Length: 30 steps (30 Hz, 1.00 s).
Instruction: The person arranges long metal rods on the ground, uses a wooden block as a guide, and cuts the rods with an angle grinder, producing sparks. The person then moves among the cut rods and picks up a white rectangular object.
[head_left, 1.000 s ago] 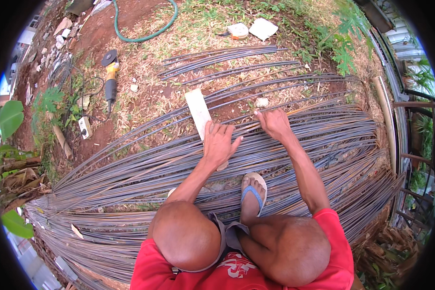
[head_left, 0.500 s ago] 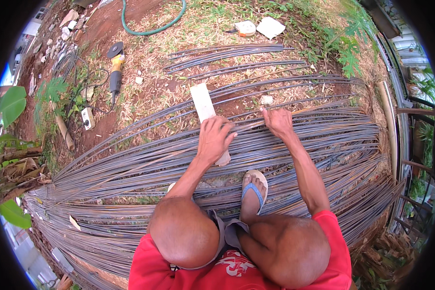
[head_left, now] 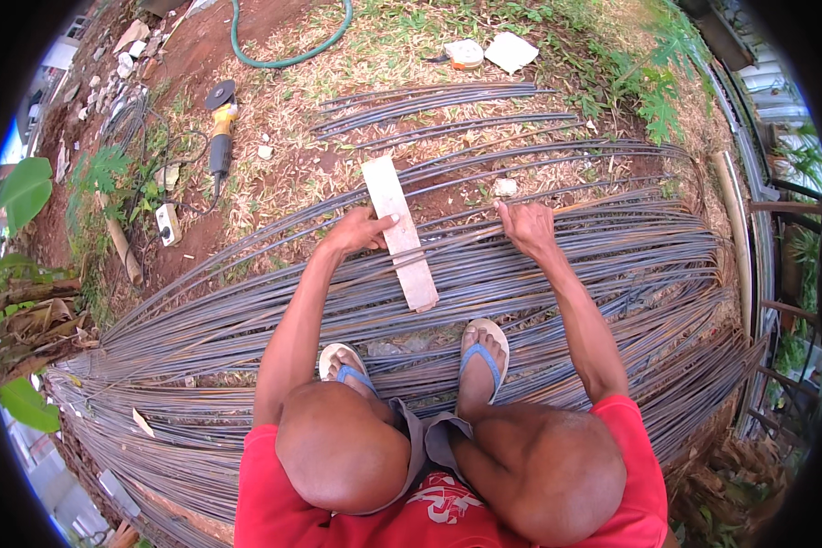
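Many metal rods (head_left: pixel 484 274), left hand (head_left: pixel 357 232) with thumb on a pale board (head_left: pixel 404 237), right hand (head_left: pixel 528 226) curled at the rods, what each grip grasps I cannot tell

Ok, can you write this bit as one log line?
left hand: thumb on board | right hand: over rods | board: crossing rods | grinder: left of board

Board (head_left: pixel 400 233): blocks my left hand (head_left: pixel 360 232) rightward
Stone (head_left: pixel 505 187): just past my right hand (head_left: pixel 528 228)
Rods (head_left: pixel 603 262): I can pass above
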Each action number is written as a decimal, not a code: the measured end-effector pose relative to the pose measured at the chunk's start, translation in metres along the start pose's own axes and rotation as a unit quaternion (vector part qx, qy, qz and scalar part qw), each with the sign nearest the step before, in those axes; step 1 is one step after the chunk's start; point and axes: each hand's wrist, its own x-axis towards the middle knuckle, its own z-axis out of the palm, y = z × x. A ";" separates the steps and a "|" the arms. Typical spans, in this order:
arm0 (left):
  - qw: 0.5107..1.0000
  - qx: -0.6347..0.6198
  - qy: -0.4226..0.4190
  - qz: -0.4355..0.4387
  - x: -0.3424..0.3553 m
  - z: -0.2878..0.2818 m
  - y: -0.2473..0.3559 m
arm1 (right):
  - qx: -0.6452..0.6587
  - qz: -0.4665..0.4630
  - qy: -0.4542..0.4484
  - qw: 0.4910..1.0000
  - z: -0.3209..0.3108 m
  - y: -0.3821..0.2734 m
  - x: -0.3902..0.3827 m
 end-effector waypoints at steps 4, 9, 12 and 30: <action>0.996 -0.072 -0.026 0.043 0.015 0.013 -0.009 | -0.005 0.007 -0.019 1.000 -0.007 -0.004 -0.002; 0.996 -0.030 -0.050 0.060 0.038 0.046 0.019 | 0.010 -0.010 0.014 1.000 -0.005 0.003 -0.010; 0.996 -0.032 -0.061 0.048 0.052 0.046 0.020 | 0.007 0.021 -0.026 0.999 0.003 0.003 0.003; 0.988 -0.141 -0.014 0.066 0.045 0.055 0.007 | 0.002 0.005 -0.032 0.999 0.009 0.008 0.008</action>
